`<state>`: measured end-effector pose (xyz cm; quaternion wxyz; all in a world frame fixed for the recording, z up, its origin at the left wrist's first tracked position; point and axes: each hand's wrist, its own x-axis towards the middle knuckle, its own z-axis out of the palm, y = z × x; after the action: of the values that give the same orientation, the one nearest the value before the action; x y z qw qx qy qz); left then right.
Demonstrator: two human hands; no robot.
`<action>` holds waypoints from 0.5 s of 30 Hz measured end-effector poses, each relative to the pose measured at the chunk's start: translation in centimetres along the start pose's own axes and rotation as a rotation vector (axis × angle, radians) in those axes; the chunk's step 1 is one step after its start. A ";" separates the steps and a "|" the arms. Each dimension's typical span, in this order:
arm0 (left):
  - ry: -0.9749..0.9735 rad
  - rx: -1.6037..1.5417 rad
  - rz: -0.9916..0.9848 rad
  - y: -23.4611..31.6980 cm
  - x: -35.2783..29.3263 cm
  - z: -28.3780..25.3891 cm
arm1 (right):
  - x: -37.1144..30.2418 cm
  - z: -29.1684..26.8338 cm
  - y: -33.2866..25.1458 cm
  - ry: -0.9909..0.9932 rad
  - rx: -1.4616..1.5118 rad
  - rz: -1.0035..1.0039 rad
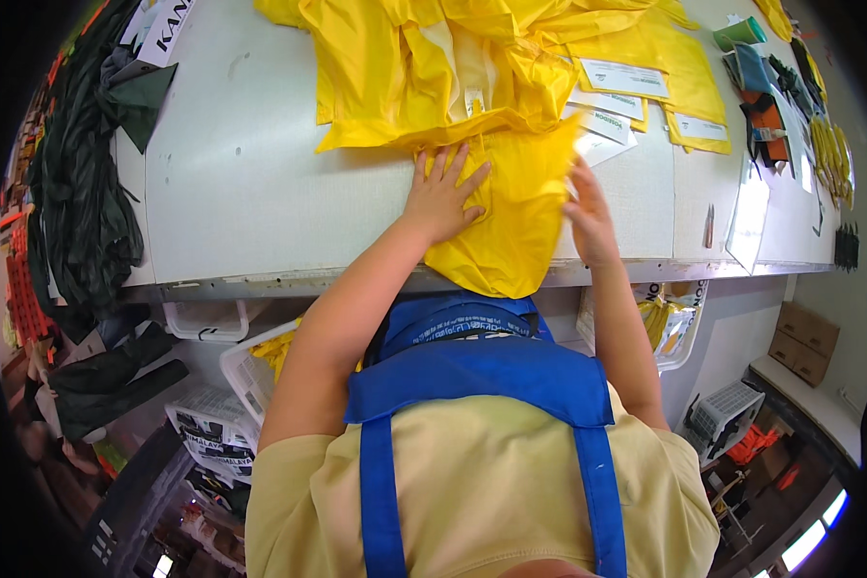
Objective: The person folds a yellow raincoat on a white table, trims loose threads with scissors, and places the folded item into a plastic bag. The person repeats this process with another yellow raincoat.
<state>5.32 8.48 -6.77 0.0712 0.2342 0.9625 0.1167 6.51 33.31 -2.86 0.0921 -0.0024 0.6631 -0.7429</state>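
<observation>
A yellow waterproof garment lies in front of me on the white table, its near end hanging over the front edge. My left hand presses flat on it with fingers spread, just below a bunched fold. At the garment's right edge is my right hand, a little blurred, its thumb apart from its fingers; I see nothing held in it. More of the yellow fabric is heaped in folds beyond my hands, and how it joins the near part is partly hidden.
Printed white cards lie with yellow pieces at the right. Farther right are small snips, a green roll and a clear sheet. Dark garments drape over the left end. White crates stand under the table.
</observation>
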 end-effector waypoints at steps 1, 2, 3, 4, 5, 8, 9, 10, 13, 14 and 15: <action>-0.014 -0.063 -0.031 -0.1 0.0 0.3 | 0.5 1.0 -0.4 -0.153 -0.286 -0.083; -0.024 -0.123 -0.064 -0.6 0.3 0.7 | 1.0 2.5 -1.4 -0.329 -0.635 -0.141; -0.034 -0.181 -0.089 -1.1 0.8 0.6 | 1.3 3.9 -2.1 -0.496 -0.985 -0.200; 0.186 -0.614 -0.031 -2.2 0.8 0.2 | 1.4 4.6 -1.7 -0.627 -1.157 -0.176; 0.207 -0.849 -0.101 -3.1 0.5 0.5 | 1.5 4.7 -1.5 -0.648 -1.166 -0.187; 0.269 -1.068 -0.240 -4.1 -0.4 0.3 | 1.7 4.7 -0.4 -0.718 -1.160 -0.217; 0.296 -0.836 -0.090 -3.6 -0.4 -0.7 | 1.9 4.5 -0.1 -0.742 -1.143 -0.224; 0.318 -0.601 0.058 -2.9 -0.3 -1.4 | 2.1 4.2 0.3 -0.765 -1.126 -0.231; 0.152 -0.205 0.271 -1.7 0.0 -0.7 | 2.5 2.4 2.6 -0.866 -1.015 -0.105; 0.084 -0.151 0.237 -1.4 -0.5 -0.1 | 2.1 1.8 2.2 -0.753 -1.049 -0.159; 0.016 -0.099 0.202 -1.2 -0.9 0.1 | 1.3 1.2 1.5 -0.641 -1.080 -0.211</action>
<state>5.64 7.07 -7.12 0.0629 0.3255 0.9276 0.1724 5.54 31.81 -4.39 0.1979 -0.3361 0.8799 -0.2714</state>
